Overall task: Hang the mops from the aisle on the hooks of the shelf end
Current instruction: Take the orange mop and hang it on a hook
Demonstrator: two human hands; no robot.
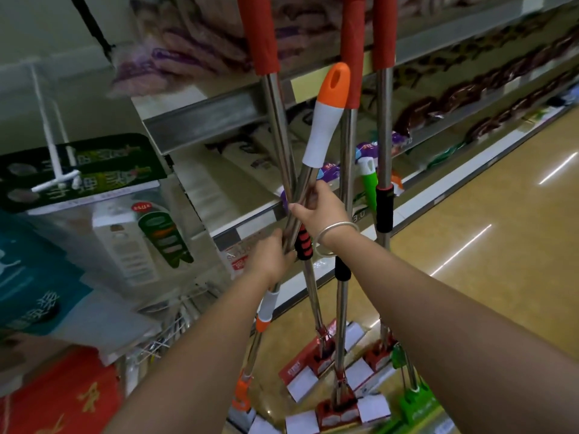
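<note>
Both forearms reach up from the bottom. Left hand [271,256] has its fingers wrapped round the steel pole of the orange-and-white-handled mop [327,120], lower down. Right hand [319,208], silver bangle [335,236] on the wrist, has its fingers curled round that pole higher up. Just right, three red-handled mops [352,51] hang at the shelf [206,117] end, heads near the floor [501,245].

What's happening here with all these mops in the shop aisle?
A person is holding a steel-poled mop with an orange-and-white handle tip in both hands: the right hand grips the pole higher up, the left hand lower down. It leans tilted across three red-gripped steel mops beside the shelf. Its tip is in the air, not on the white wire hook at the left.
</note>
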